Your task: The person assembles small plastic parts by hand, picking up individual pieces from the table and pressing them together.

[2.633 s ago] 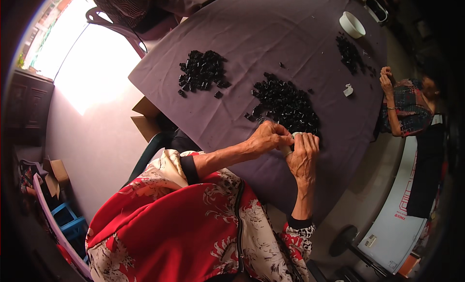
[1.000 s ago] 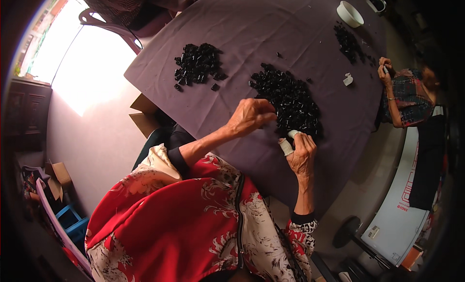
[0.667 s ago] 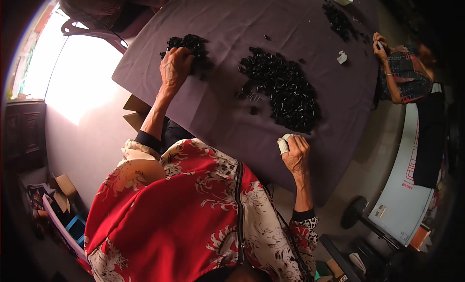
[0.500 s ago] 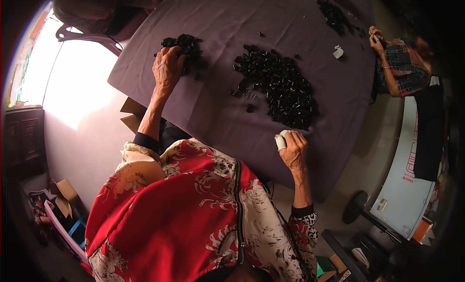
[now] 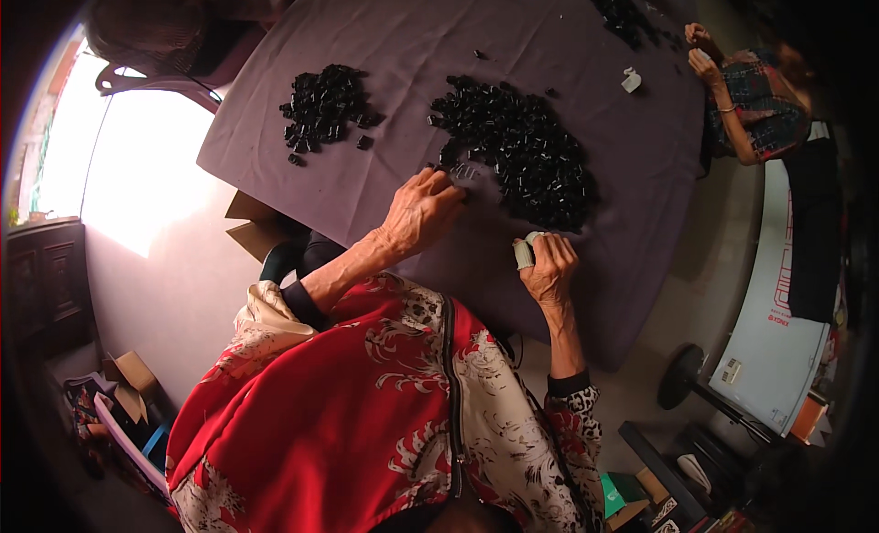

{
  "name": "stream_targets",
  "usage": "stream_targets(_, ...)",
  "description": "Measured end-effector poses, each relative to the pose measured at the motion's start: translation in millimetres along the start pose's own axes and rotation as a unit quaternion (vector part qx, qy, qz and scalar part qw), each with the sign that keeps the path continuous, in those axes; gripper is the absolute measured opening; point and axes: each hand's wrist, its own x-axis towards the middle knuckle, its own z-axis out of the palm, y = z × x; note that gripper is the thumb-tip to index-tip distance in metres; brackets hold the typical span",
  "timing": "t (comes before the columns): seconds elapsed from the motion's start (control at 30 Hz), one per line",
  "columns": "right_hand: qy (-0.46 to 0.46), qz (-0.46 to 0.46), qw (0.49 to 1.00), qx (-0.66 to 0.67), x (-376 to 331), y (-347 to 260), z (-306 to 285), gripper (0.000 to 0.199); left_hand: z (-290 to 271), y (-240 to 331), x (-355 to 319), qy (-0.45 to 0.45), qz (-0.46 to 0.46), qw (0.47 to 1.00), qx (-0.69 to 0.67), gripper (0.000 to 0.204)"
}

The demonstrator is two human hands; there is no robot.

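Observation:
Over the near edge of the large pile of small black plastic pieces, my left hand is bent down with its fingers curled together. Dark bits show at its fingertips, but what it grips is hidden. A few clear or greyish pieces lie just beyond those fingers. My right hand is closed near the pile's near right end, with pale ribbed coverings on the thumb and a finger. Whatever its fingers hold, I cannot make out. To the left lies a smaller heap of black pieces.
A brownish-purple cloth covers the table. Farther right are a small white object and another black heap. A co-worker's hands are at the right edge. A chair stands at the far left.
My left hand has left the smaller heap and moved right and nearer, to the large pile's near edge. My right hand has stayed nearly in place. The co-worker's hands have moved apart.

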Motion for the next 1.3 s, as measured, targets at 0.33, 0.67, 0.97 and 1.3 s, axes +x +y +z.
stream_targets(0.33, 0.015, -0.004, 1.000, -0.008, -2, -1, 4, 0.021, 13, 4, -1, -0.032, -0.056, 0.997, 0.047, 0.023)
stream_targets(0.67, 0.020, 0.008, 1.000, -0.011, -2, -1, 5, 0.021, -1, 2, -25, -0.025, 0.031, 0.999, 0.023, 0.016)
stream_targets(0.97, 0.025, 0.002, 1.000, -0.010, -4, -2, 4, 0.022, 17, 1, -6, -0.001, -0.011, 0.999, 0.051, 0.019)
stream_targets(1.3, 0.027, -0.008, 1.000, -0.014, -3, -2, 7, 0.021, 19, -3, -9, 0.030, 0.054, 0.997, 0.055, 0.020)
